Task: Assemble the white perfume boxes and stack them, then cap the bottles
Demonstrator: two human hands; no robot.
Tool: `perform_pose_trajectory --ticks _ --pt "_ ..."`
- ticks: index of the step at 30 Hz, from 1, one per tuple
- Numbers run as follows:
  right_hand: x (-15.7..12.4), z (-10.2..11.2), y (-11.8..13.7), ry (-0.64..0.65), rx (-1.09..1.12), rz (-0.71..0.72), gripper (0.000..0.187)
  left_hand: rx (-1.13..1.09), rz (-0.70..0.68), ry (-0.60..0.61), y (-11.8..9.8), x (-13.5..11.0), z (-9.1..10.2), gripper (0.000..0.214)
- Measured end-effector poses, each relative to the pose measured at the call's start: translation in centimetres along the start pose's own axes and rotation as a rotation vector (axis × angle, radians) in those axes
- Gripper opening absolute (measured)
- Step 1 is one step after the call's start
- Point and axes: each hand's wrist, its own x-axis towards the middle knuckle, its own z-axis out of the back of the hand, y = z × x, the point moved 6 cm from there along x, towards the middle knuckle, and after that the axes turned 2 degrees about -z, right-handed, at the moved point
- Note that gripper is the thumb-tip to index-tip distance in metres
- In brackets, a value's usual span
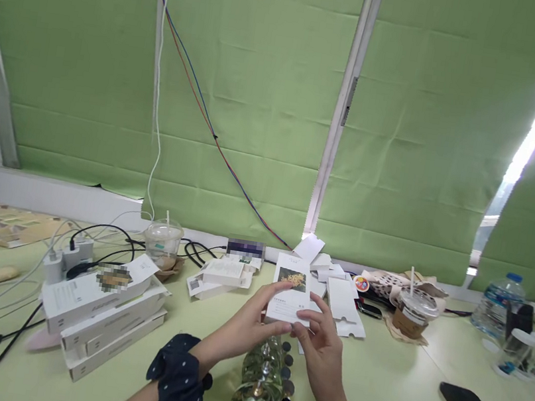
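You have the white box between your two hands near the middle of the counter, its flower picture facing up and its long axis running away from you toward the back edge; your left hand is curled part-way shut on its left side, fingers over the printed face and thumb at the near end; your right hand is half closed at the near right corner, thumb and fingertips on the box; neither hand is clearly nearer, and you cannot tell whether the box rests on anything or is held up; just on your side of its near end, a row of clear vessels runs toward the near edge, almost in line with the box, their contents hard to tell, with dark round discs strung along the right; toward the left edge lies a stack of white cartons, and open carton pieces lie behind your right hand; near the back edge stand a lidded clear cup to the left and a drink cup with a straw to the right, contents unclear; toward the right edge, small clear cups hold blue-green bits, near a blue-capped bottle.
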Motion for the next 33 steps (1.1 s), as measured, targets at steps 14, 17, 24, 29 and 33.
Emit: perform_pose_trajectory --ticks 14,17,24,29,33 --pt "-1.8 -1.9 3.4 0.145 -0.287 0.301 0.027 0.655 0.094 -0.192 -2.5 -1.5 0.3 0.063" --pt "-2.7 -3.0 3.7 0.282 -0.334 0.361 0.036 0.665 0.076 -0.236 -2.4 -1.9 1.0 0.062" --pt "-3.4 -2.8 4.0 0.283 -0.423 0.515 0.049 0.753 0.033 -0.468 -4.4 -5.8 5.8 0.046" --pt "-1.8 -1.2 1.7 0.057 -0.406 0.336 0.024 0.926 0.125 -0.84 -7.5 -11.2 14.5 0.048" --pt "-1.4 -0.8 0.6 -0.007 -0.495 0.285 0.017 0.966 0.491 -1.045 -6.2 -16.2 21.2 0.05"
